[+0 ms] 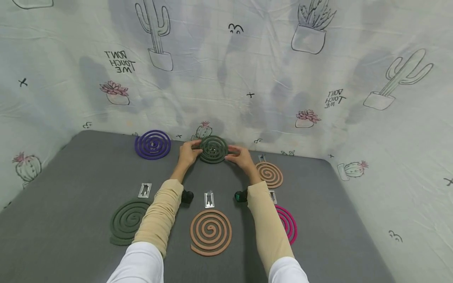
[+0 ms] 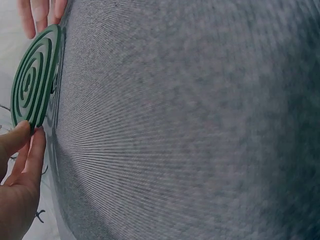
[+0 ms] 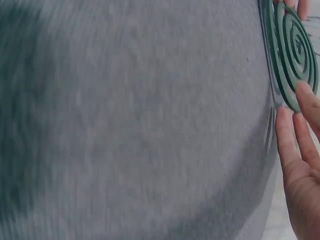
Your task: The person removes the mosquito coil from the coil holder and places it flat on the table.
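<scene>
At the table's far edge, a dark green mosquito coil point(image 1: 214, 138) is held between both hands. My left hand point(image 1: 188, 153) pinches its left rim, thumb on the upper face and fingers below, as the left wrist view shows. On the opposite rim, my right hand point(image 1: 242, 158) has its thumb point(image 3: 306, 95) over the face and fingertips at the edge. A bit of shiny metal shows through the coil's centre in the head view. Left of it, a purple coil point(image 1: 153, 157) lies with metal visible at its middle.
Nearer me lie a green coil point(image 1: 122, 222), a tan coil point(image 1: 211, 228) and a partly covered pink coil point(image 1: 291, 226). Another tan coil point(image 1: 270, 175) is at right. Metal stands point(image 1: 209, 199) sit beside several coils. Patterned cloth point(image 1: 219, 78) rises behind the grey table point(image 1: 88, 177).
</scene>
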